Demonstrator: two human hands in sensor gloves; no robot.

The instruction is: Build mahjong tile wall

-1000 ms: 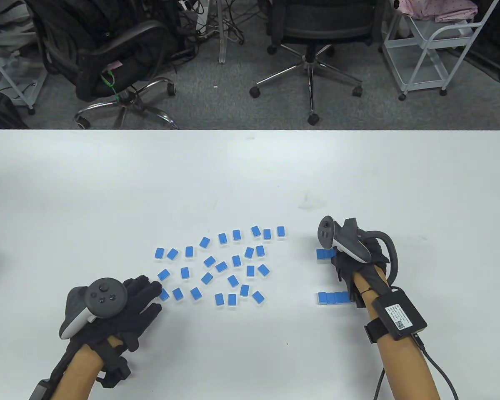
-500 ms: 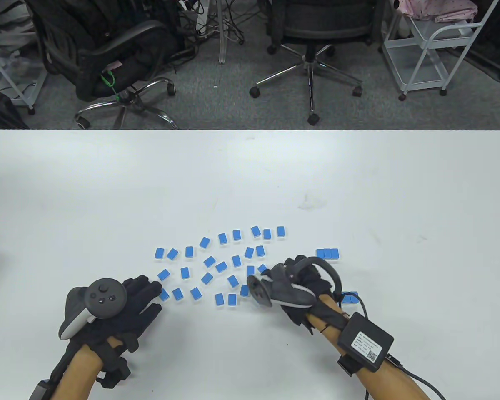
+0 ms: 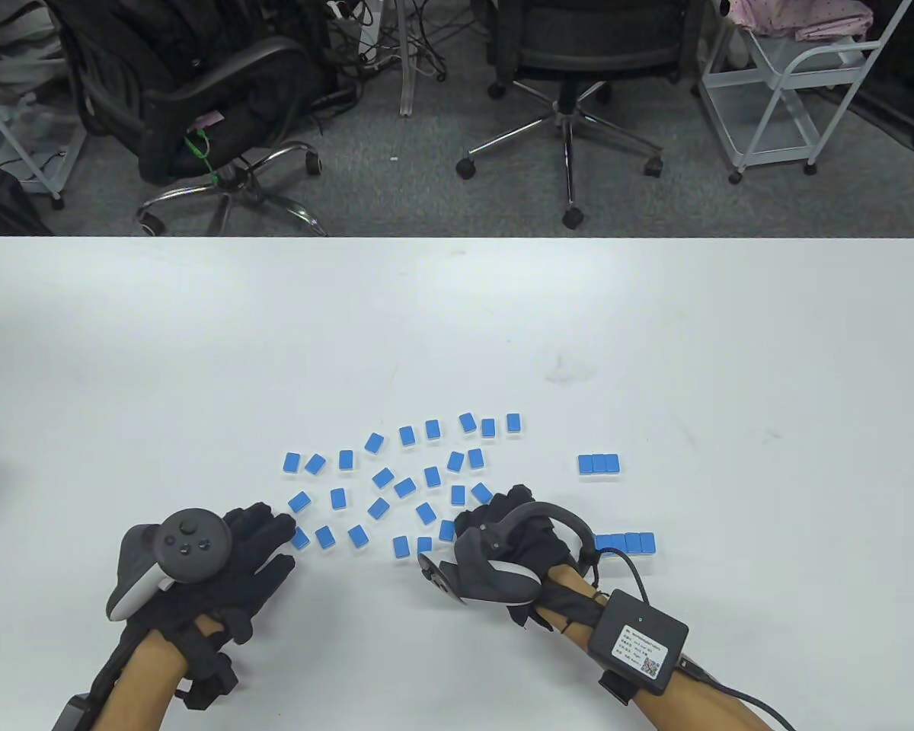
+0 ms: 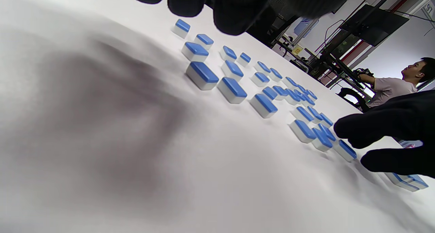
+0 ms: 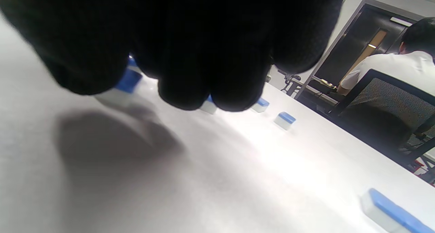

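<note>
Lying scattered, tiles (image 3: 396, 480) just beyond right grip (image 3: 514, 544).

Your left hand (image 3: 228, 563) and right hand (image 3: 518, 544) wear black gloves with grey trackers; your forearms are bare, the right one with a black box and cable.

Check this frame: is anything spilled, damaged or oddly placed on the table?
Nothing looks damaged or spilled. The loose tiles lie scattered at mixed angles, blue side up, as expected before stacking. Two short rows are neat: a three-tile row and a nearer row. A faint smudge marks the table.
</note>
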